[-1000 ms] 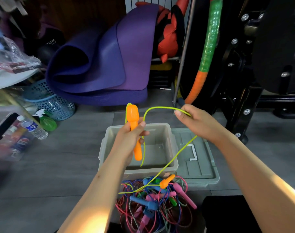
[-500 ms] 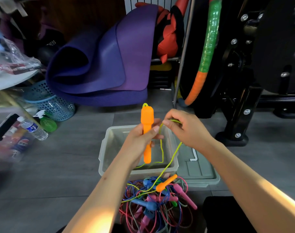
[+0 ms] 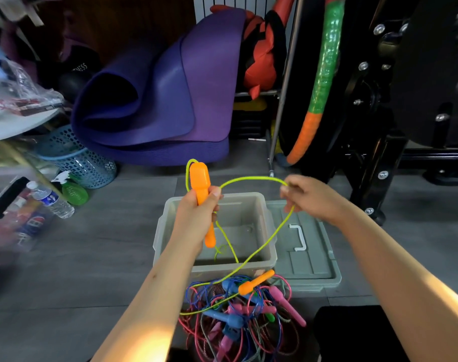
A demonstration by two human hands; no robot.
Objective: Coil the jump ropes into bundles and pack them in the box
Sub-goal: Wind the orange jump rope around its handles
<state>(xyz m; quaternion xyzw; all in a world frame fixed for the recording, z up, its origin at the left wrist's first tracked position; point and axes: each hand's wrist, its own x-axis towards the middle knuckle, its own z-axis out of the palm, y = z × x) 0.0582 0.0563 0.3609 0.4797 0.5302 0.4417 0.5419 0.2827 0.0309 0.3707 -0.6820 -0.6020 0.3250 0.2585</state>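
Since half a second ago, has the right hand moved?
Yes. The right hand, pinching the yellow-green rope, has swung rightward, from over the grey box toward the lid beside it.

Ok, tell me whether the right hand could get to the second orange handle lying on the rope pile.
Probably yes. That orange handle lies on top of the pile, nothing covering it, below the right hand. But that hand pinches the yellow-green rope, so it would have to let go first.

A home gym corner — rolled purple yoga mat [image 3: 154, 100], black weight rack [image 3: 379, 142]
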